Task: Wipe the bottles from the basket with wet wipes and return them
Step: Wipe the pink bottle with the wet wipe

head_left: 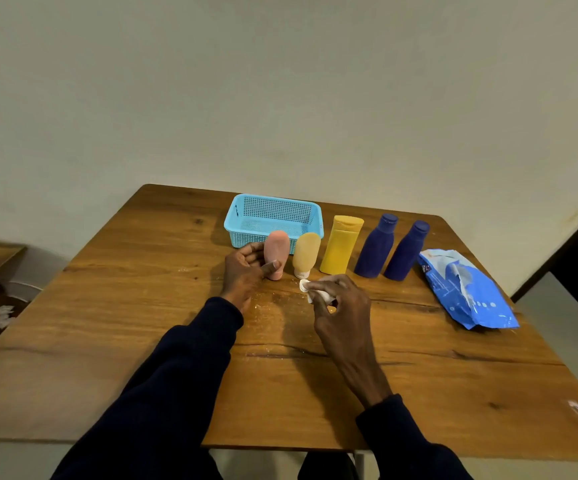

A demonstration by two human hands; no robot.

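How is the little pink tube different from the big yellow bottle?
The small pink rounded tube stands on its cap, cap down; the tall yellow plastic bottle has its cap on top. The pink tube is shorter than the yellow bottle. The left hand holds the pink tube; no hand touches the yellow bottle. Both stand upright on the wooden table, outside the blue basket.

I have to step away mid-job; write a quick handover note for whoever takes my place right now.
Left hand grips the pink tube, which stands on its cap on the table.
Right hand holds a crumpled wet wipe.
Orange tube, yellow bottle and two blue bottles stand in a row outside the blue basket; wipes pack at far right.
Done: none returned; which are wiped cannot be told.
Left: wipe, then return all five.
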